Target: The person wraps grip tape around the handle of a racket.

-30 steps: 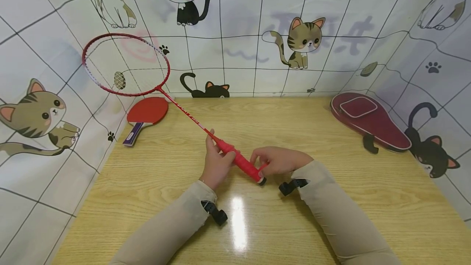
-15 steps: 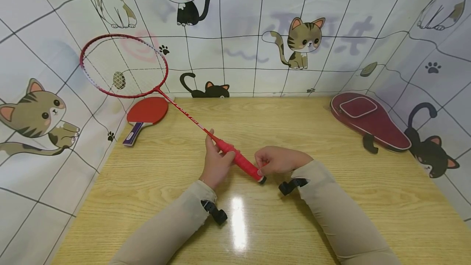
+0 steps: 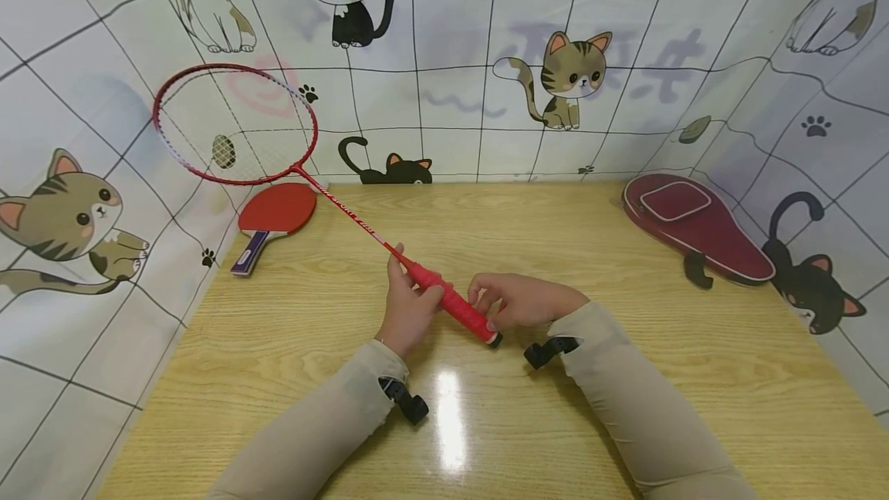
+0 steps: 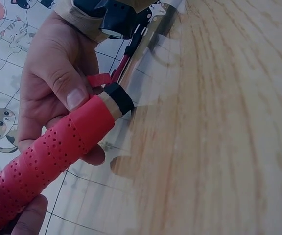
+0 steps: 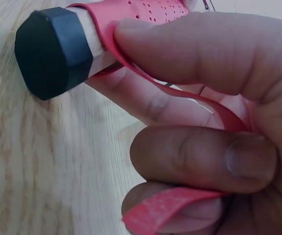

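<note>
A red badminton racket (image 3: 349,214) slants up to the left in the head view, its head raised over the table's far left. My left hand (image 3: 408,309) grips the upper handle. Red perforated grip tape (image 4: 48,152) wraps the handle, leaving a pale bare strip beside the black butt cap (image 5: 53,54). At the butt end is my right hand (image 3: 525,301), its thumb pressing the last turn of tape. From there the tape runs into the curled fingers, which hold it; the loose tail (image 5: 153,210) sticks out past the lower fingers.
A red table tennis bat (image 3: 278,211) lies at the far left, below the racket head. At the far right lies a dark red bat case (image 3: 677,214) with a black tab. Behind the wooden table (image 3: 389,446) rises a cat-patterned sheet (image 3: 451,45).
My right fingers drew in off the handle, then reached forward to its side again, the thumb staying at the butt end. My left hand keeps its grip; the racket head has shifted slightly left.
</note>
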A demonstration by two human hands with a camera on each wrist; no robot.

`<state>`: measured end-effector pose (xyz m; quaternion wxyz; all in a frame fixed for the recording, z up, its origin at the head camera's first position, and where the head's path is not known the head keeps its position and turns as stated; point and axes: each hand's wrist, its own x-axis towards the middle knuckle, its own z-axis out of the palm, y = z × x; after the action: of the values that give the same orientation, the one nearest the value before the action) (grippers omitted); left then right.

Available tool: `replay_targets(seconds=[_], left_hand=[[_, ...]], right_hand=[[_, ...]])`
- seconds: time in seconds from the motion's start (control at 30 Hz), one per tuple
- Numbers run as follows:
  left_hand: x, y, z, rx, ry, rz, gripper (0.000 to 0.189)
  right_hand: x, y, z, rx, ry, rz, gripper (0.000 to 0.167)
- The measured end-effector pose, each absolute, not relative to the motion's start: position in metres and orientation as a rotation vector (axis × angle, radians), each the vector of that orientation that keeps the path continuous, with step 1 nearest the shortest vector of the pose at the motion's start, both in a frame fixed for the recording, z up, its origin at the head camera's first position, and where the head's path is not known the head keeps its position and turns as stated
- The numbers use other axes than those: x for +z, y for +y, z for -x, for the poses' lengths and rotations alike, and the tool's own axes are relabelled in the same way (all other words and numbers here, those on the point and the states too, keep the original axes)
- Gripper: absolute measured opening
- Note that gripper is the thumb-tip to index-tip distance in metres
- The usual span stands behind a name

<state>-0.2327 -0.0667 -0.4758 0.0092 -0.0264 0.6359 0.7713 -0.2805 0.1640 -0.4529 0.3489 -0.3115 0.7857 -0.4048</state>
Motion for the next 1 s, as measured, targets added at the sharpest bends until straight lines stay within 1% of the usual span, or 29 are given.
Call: replay_targets(seconds=[0.23,0.37,0.73,1.0], left_hand=[[-0.4764,-0.0675,0.2323,2.36,2.044,0.072,0.098],[-0.477,-0.0683,0.2323,2.299,2.088,0.077,0.101],[-0.4754,-0.0679,0.2316,2.304,2.066,0.091,0.103],[-0.4737,-0.0669,0.2298,2.271,2.105,0.065,0.107]], right_hand=[[-0.4501,0.1612,0.2785,-1.053,2.023,0.808,0.035],[-0.4511,0.1613,0.2788,-1.056,2.014,0.819,0.036],[-0.4521,0.1657,0.283,-1.082,1.958,0.799,0.044],[-0.452,0.1651,0.2821,-1.06,1.969,0.821,0.044]])
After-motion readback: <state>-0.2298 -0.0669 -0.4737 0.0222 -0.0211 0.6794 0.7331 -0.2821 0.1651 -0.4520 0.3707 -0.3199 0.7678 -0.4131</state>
